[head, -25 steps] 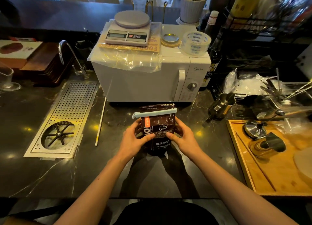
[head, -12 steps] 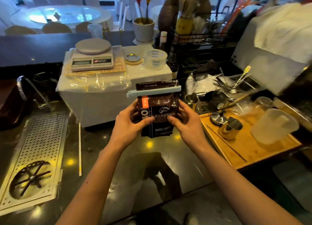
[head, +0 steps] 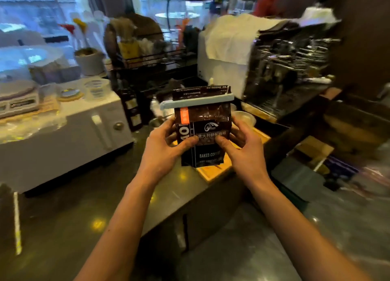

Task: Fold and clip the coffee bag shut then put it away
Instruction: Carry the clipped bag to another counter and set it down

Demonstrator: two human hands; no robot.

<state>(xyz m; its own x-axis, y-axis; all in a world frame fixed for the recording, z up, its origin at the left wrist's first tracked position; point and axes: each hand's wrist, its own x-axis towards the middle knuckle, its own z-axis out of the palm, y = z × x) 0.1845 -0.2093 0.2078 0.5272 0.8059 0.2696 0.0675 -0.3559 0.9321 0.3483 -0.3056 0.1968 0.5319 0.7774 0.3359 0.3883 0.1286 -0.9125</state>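
A dark brown coffee bag with white lettering is held upright in the air above the right end of the dark counter. A pale blue-grey clip runs across its folded top, with the bag's flap sticking up behind it. My left hand grips the bag's left side, thumb on the front. My right hand grips the right side the same way. The bag's lower edge hangs clear of the counter.
A white microwave with a scale on top stands at the left. A wooden tray lies under the bag. A black wire rack sits behind, and an espresso machine draped with a white cloth stands at the right. The floor shows at the lower right.
Both hands lifted the clipped bag off the counter and carried it to the right, toward the espresso machine. The view swung right with it.
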